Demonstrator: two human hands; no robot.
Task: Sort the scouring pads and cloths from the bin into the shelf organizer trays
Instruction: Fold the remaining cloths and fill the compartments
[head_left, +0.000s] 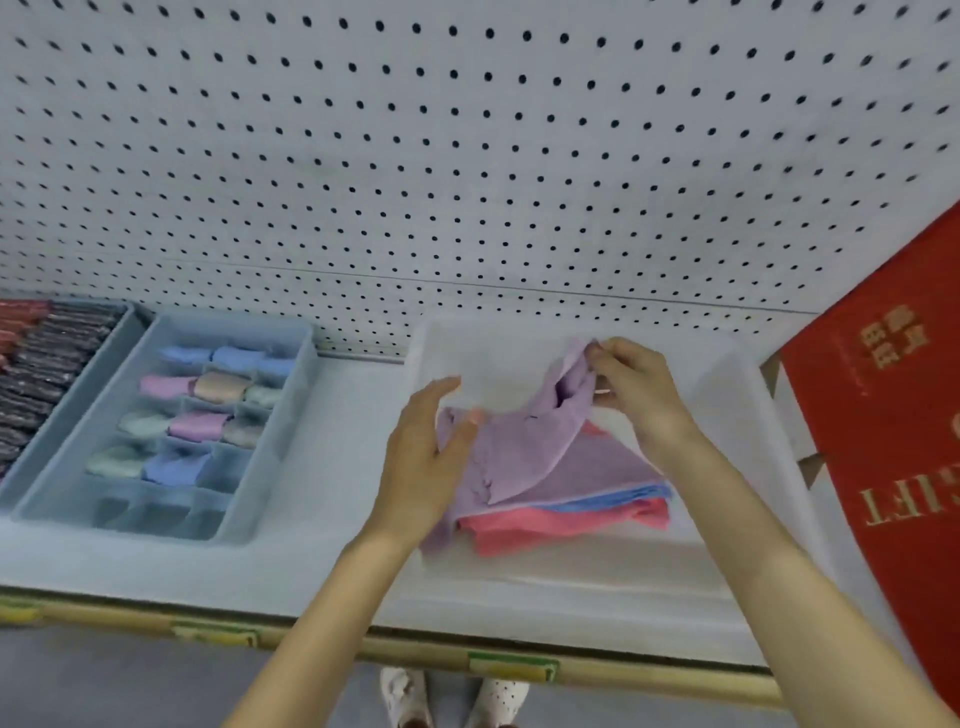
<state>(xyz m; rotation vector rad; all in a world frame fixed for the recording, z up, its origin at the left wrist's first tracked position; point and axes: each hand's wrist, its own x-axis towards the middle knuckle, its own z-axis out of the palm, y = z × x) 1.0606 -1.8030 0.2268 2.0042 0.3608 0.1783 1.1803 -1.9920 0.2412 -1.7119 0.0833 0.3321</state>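
A clear plastic bin (737, 395) stands on the shelf at centre right. Inside lies a stack of cloths: purple, blue (618, 501) and pink (561, 525). The top purple cloth (524, 452) is lifted partly off the stack. My right hand (631, 384) pinches its far corner above the bin. My left hand (423, 457) holds its near left edge between thumb and fingers. To the left, a blue organizer tray (291, 415) with small compartments holds several rolled cloths in blue, purple, tan and green. Its front compartments hold nothing.
A second tray (88, 364) at far left is packed with dark and red scouring pads. A red gift box (883, 415) leans at the right edge. White pegboard (467, 156) backs the shelf. Price-label strips run along the shelf's front edge (311, 631).
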